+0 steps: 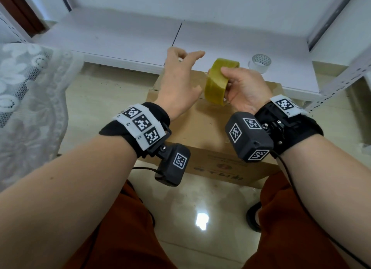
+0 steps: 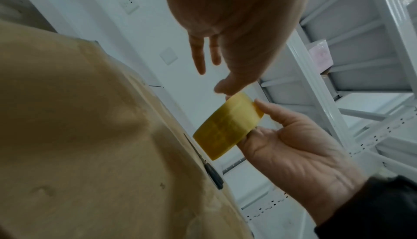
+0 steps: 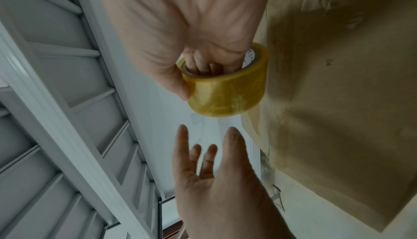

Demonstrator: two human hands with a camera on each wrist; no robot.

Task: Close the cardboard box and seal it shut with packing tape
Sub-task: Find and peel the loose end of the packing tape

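A brown cardboard box [image 1: 204, 124] stands on the floor between my knees with its top flaps down. My right hand [image 1: 236, 81] holds a roll of yellowish packing tape [image 1: 216, 83] just above the box's far half. Its fingers are hooked inside the core and its thumb lies on the outer face [image 3: 228, 93]. My left hand [image 1: 192, 71] hovers beside the roll on its left with fingers spread, gripping nothing. In the left wrist view the thumb tip [image 2: 222, 87] almost touches the roll [image 2: 225, 125]. No free strip of tape is plainly visible.
A second, clear tape roll [image 1: 260, 62] sits on the low white shelf board [image 1: 120, 37] behind the box. A perforated metal rack post [image 1: 341, 81] rises at the right and a lace curtain [image 1: 30, 108] hangs at the left. A dark-handled tool [image 2: 213, 175] lies by the box's top edge.
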